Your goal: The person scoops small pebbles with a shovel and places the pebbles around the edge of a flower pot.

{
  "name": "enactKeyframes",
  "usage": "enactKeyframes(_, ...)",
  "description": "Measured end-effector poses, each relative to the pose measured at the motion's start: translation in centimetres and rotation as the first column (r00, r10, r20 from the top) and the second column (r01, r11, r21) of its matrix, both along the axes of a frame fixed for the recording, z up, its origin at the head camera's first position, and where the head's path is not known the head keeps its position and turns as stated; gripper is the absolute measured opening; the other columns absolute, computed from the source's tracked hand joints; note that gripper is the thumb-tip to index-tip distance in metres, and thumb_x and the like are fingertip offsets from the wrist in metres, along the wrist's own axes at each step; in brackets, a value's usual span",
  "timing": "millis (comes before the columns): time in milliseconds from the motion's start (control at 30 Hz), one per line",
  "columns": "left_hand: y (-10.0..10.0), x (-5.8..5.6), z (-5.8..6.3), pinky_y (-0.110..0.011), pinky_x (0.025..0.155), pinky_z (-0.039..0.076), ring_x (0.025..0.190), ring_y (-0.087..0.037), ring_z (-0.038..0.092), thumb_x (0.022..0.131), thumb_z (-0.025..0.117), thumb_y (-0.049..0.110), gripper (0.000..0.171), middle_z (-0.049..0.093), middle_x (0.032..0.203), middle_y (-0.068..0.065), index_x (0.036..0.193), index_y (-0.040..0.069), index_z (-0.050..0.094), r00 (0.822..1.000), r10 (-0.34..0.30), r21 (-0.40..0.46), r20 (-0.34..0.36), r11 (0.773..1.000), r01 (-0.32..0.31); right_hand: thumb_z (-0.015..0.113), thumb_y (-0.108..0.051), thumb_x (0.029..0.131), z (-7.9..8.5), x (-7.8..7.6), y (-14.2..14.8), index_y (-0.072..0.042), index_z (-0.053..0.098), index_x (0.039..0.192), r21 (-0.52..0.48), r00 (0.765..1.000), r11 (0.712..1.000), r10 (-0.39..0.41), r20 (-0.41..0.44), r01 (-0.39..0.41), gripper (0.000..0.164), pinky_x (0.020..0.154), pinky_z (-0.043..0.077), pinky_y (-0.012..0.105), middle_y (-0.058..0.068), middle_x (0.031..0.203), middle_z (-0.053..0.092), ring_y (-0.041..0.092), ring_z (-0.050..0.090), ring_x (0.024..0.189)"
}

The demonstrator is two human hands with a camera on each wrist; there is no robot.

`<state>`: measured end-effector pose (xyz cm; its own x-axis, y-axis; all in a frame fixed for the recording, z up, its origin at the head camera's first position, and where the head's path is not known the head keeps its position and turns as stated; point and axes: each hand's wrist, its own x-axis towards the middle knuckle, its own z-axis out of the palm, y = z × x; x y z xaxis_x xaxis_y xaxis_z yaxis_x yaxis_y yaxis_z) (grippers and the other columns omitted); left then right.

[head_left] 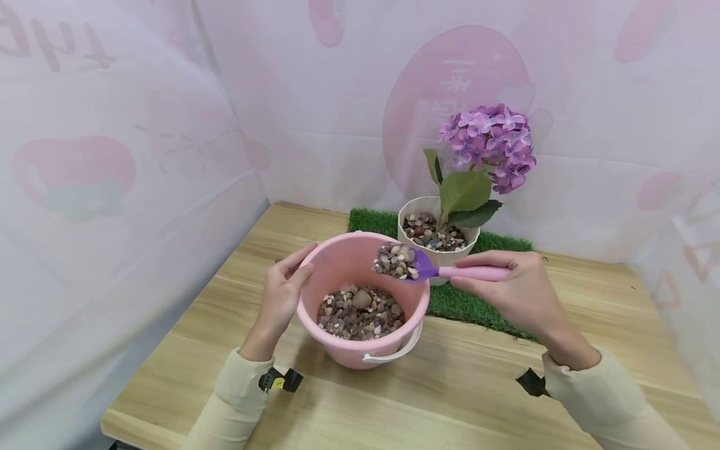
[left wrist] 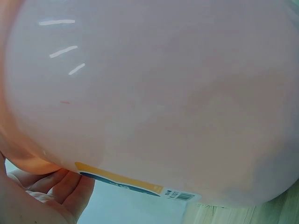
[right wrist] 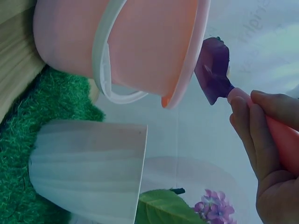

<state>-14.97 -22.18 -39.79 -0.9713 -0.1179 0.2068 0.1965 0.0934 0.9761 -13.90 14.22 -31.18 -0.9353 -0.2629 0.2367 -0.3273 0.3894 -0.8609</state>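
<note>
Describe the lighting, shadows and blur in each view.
Head: soft, fairly even light, with a faint shadow on the table beside the bucket; left wrist: bucket hazy, low in contrast, label's small print unclear; right wrist: bluish cast, scoop dark, backdrop bright at upper right.

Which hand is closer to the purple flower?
Right. The right hand grips the shovel, in front of the purple flower and lower down. The left hand is farther off, holding the left side of the bucket.
</note>
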Motion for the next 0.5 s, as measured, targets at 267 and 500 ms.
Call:
enactKeyframes(267, 0.0, 0.0, 0.3, -0.02, 0.095, 0.054, 0.124, -0.024, 0.057, 0.097, 0.054, 0.008, 0.039, 0.055, 0.141, -0.013, 0.136, 0.004, 0.055, 1.0, -0.004, -0.004, -0.014, 1.0, 0.004, 0.082, -0.028, 0.076, 0.6, 0.3, 2.1, -0.018, 0.076, 0.101, 0.043, 0.996, 0.997, -0.06, -0.061, 0.063, 0.028, 0.065, 0.062, 0.023, -0.006, 0.091, 0.077, 0.011, 0.073, 0.084)
enactKeyframes(500, 0.1, 0.1, 0.3, -0.021, 0.095, 0.054, 0.123, -0.023, 0.058, 0.097, 0.055, 0.009, 0.039, 0.057, 0.139, -0.009, 0.136, 0.003, 0.055, 1.0, -0.002, -0.004, 0.004, 1.0, 0.002, 0.081, -0.031, 0.077, 0.8, 0.4, 3.7, -0.019, 0.076, 0.104, 0.117, 0.989, 0.984, -0.13, -0.067, 0.137, 0.03, 0.058, 0.059, 0.02, -0.01, 0.091, 0.077, 0.009, 0.073, 0.083)
